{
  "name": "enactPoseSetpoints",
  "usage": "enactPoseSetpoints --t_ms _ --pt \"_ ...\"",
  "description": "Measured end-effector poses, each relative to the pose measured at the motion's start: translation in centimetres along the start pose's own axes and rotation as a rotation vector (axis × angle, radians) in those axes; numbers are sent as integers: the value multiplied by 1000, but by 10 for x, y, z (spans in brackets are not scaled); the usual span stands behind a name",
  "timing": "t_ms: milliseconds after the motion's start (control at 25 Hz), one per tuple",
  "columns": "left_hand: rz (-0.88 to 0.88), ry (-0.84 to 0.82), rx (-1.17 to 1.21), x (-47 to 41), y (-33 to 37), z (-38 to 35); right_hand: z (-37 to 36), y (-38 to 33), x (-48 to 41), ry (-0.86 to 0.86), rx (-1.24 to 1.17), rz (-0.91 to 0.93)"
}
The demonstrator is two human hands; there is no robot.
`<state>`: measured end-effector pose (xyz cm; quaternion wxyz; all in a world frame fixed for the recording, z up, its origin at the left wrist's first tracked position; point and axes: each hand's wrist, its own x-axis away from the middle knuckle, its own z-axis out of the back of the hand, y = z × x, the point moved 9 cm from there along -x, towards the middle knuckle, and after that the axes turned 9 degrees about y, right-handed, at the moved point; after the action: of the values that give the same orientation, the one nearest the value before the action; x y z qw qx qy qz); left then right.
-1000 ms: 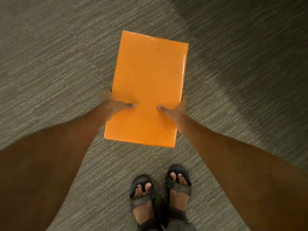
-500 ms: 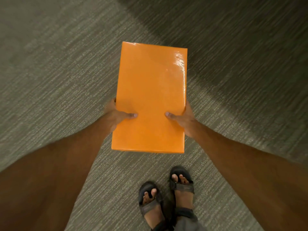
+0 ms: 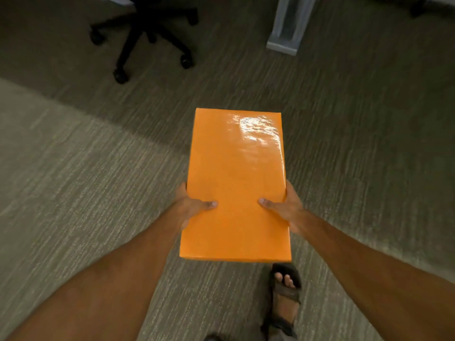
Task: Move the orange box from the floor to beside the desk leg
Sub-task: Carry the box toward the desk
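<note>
A glossy orange box point(image 3: 236, 178) is held flat above the carpet in the middle of the view, its long side pointing away from me. My left hand point(image 3: 190, 206) grips its left edge with the thumb on top. My right hand point(image 3: 286, 207) grips its right edge the same way. The fingers of both hands are hidden under the box. A grey metal desk leg point(image 3: 288, 25) with a flat foot stands on the floor at the upper right, well beyond the box.
A black office chair base point(image 3: 147, 38) with castors stands at the upper left. Grey striped carpet point(image 3: 73, 180) covers the floor, darker in shadow toward the far side. My sandalled foot point(image 3: 285, 296) is just below the box.
The view has tilted up and forward, bringing the chair base and desk leg into sight. The box stays in both hands and sits farther ahead; only one foot shows now.
</note>
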<state>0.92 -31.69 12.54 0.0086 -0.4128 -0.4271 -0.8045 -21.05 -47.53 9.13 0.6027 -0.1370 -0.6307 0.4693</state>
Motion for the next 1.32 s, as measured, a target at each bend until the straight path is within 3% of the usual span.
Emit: enactPoseSetpoints --t_ms 320,640,920,1200,1320 --pt "-75 -79 -101 -20 110 -153 127 -67 -81 55 -103 19" --pt "-128 -159 -210 -60 206 -262 212 -144 -166 139 -72 2" --pt "-235 -143 -340 -141 302 -313 221 -212 -265 179 -19 16" --pt "-382 -369 -290 -245 380 -375 200 -268 -382 172 14 38" --pt "-419 -344 -286 -274 412 -394 207 -286 -411 200 22 -7"
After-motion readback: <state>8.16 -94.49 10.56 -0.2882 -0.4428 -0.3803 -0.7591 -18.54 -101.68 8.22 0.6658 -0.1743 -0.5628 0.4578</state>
